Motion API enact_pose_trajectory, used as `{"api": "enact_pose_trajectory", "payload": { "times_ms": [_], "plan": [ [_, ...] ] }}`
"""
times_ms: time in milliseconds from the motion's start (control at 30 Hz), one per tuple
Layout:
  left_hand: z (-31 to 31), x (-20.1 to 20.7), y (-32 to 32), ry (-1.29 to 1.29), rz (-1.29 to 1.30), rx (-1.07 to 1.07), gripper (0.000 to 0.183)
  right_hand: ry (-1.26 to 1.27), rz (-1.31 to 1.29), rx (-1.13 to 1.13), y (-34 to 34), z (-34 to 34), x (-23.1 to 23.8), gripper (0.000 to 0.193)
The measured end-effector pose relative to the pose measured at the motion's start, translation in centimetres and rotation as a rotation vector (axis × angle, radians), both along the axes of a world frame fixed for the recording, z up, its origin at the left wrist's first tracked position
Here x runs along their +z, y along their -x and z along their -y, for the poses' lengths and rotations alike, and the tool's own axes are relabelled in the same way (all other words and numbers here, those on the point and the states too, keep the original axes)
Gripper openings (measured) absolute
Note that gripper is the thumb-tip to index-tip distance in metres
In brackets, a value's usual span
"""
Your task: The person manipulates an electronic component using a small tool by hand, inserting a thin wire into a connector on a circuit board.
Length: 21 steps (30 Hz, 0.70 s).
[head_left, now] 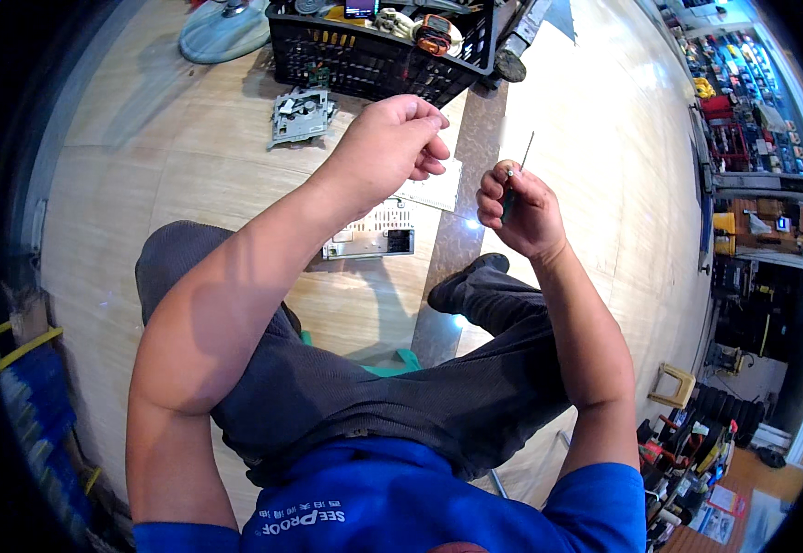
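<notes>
In my right hand point(526, 207) is a screwdriver point(528, 150), its thin metal shaft pointing up and away from me and part of its green handle showing between the fingers. My left hand point(388, 147) hangs over the metal parts with its fingers curled in; whatever the fingertips hold, if anything, is hidden. Below that hand a silver metal casing point(365, 244) with slots lies on the floor. A flat pale panel point(440, 189) lies just beyond it, partly covered by the hand. Farther off to the left rests a grey metal mechanism point(298, 118).
A black plastic crate point(365, 66) full of tools, with an orange meter point(434, 34) on top, stands at the far side. Left of it is a round glassy base point(222, 35). Crowded shelves point(761, 120) line the right. A green stool edge point(401, 362) shows between my legs.
</notes>
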<state>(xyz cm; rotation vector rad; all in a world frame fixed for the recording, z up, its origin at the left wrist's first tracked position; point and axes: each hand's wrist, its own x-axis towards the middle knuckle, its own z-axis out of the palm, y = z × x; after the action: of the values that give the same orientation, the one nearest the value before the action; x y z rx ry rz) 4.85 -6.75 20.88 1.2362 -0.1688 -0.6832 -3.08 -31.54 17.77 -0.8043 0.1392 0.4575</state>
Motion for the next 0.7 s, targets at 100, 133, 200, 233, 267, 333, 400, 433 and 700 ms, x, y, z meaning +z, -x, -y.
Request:
{"api": "enact_pose_trajectory", "payload": {
  "times_ms": [100,133,200,233,267,333,400,433,700],
  "plan": [
    [0.0,-0.3,0.0,-0.020,0.039,-0.009,0.024,0.021,0.015,0.001,-0.3,-0.5,0.3,0.016],
    [0.0,-0.4,0.0,-0.031,0.042,-0.011,0.023,0.031,0.030,0.003,-0.3,-0.6,0.3,0.015],
    [0.0,-0.6,0.1,-0.044,0.045,-0.015,0.023,0.053,0.032,-0.002,-0.4,-0.9,0.4,0.015],
    [-0.1,-0.5,0.2,-0.063,0.052,-0.012,0.022,0.075,0.036,-0.006,-0.4,-0.9,0.4,0.014],
    [-0.2,-0.5,0.2,-0.082,0.060,-0.010,0.022,0.073,0.035,-0.008,-0.4,-0.9,0.5,0.014],
    [-0.2,-0.5,0.3,-0.093,0.058,-0.017,0.021,0.119,0.043,0.012,-0.3,-0.9,0.5,0.019],
    [0.0,-0.7,0.4,-0.103,0.056,-0.024,0.020,0.131,0.041,-0.005,-0.1,-1.0,0.6,0.016],
    [0.2,-0.9,0.6,-0.102,0.054,-0.031,0.019,0.144,0.040,-0.018,-0.1,-1.1,0.6,0.014],
    [1.2,-1.6,1.6,-0.212,0.095,-0.151,0.022,0.428,0.078,-0.047,0.3,-2.4,1.1,0.015]
  ]
}}
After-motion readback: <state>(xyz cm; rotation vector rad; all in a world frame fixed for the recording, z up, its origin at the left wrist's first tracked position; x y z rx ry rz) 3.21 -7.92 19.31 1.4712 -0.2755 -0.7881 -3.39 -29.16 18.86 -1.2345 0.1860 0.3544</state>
